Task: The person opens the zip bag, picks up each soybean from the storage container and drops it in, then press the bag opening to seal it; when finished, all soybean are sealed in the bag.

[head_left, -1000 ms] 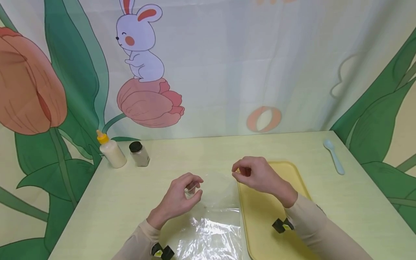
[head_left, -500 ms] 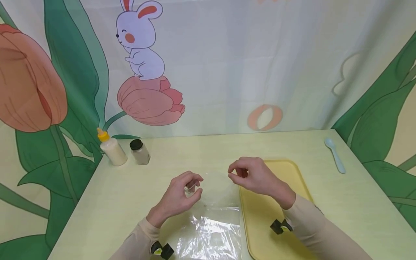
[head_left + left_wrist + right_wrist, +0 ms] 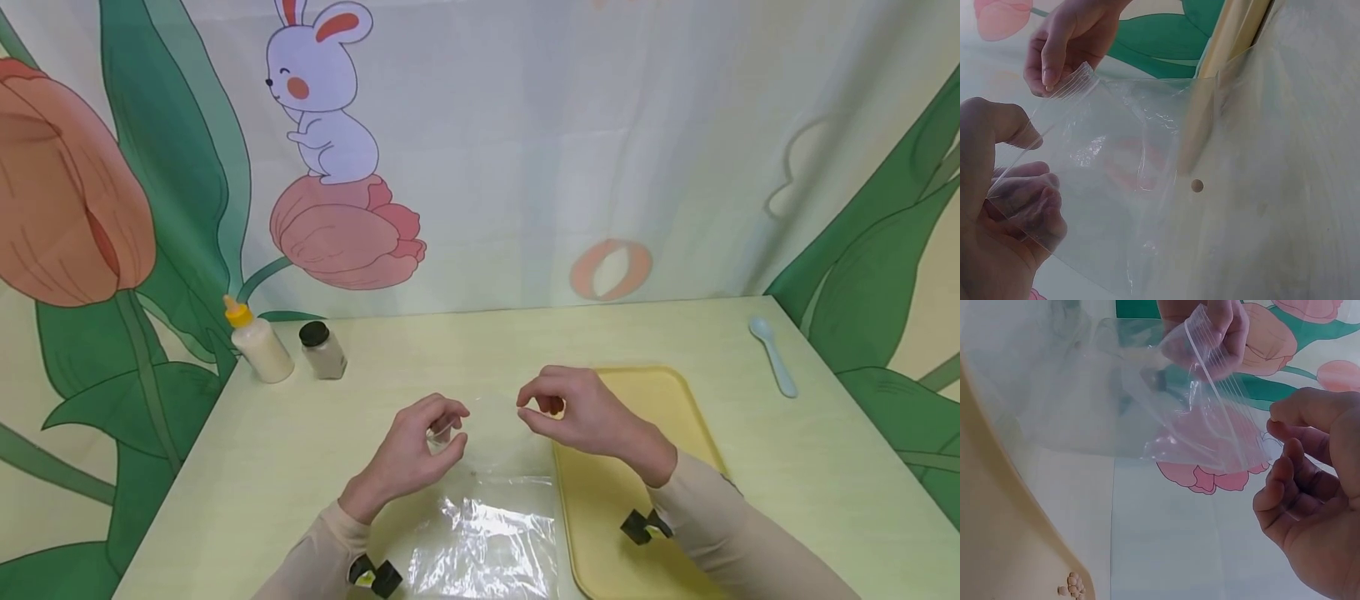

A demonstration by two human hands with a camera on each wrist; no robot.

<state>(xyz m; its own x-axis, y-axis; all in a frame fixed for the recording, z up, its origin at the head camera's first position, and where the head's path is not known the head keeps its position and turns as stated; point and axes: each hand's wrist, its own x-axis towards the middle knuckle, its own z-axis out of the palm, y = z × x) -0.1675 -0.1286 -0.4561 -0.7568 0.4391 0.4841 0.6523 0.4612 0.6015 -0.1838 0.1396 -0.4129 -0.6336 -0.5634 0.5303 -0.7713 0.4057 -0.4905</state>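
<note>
1 clear bag (image 3: 487,537), left hand (image 3: 414,446) gripping

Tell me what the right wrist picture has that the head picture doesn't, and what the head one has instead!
Only the right wrist view shows the little cluster of round tan pieces in a corner of the yellow tray.

Only the head view shows the pale blue spoon and the orange ring printed on the curtain.

Both views show the clear bag, the left hand, the right hand, and parts of the tray and curtain.
</note>
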